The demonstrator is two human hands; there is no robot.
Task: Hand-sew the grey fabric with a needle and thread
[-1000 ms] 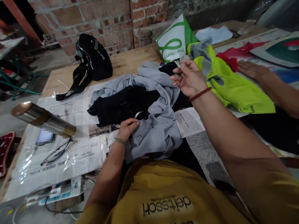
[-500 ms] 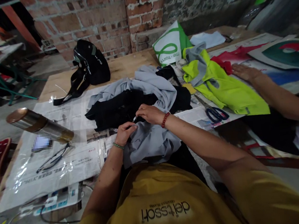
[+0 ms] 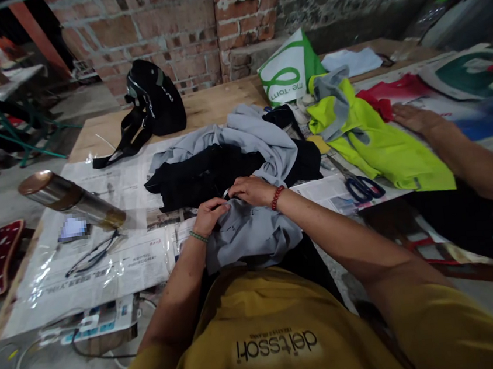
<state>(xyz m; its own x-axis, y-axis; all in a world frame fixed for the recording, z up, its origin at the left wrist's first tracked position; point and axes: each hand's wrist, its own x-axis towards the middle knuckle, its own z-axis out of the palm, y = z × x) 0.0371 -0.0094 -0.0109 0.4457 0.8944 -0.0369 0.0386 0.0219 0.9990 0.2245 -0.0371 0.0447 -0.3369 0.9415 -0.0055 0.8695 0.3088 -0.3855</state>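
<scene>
My left hand [image 3: 209,216] is closed in a pinch at the edge of a grey garment [image 3: 256,239] that lies bunched over my lap. Close beside it, my right hand [image 3: 252,191] bends its fingers down onto the same grey cloth. A small pale thing shows between the two hands, too small to name. Just beyond my fingers, a black cloth [image 3: 202,177] and more grey cloth [image 3: 263,138] lie crumpled on the table. Whether the grey cloth is all one piece, I cannot tell.
Scissors [image 3: 364,188] and a yellow-green garment [image 3: 383,146] lie right, beside another person's hand [image 3: 418,118]. Left are a steel flask [image 3: 74,199] and glasses [image 3: 93,256] on newspaper under clear plastic. Behind stand a black bag [image 3: 160,96] and a green-white bag [image 3: 287,71].
The view has shifted slightly, moving the scene a little rightward. My right hand's fingers have bent lower over the grey cloth. The green-and-white pointed thing at far right has moved slightly away.
</scene>
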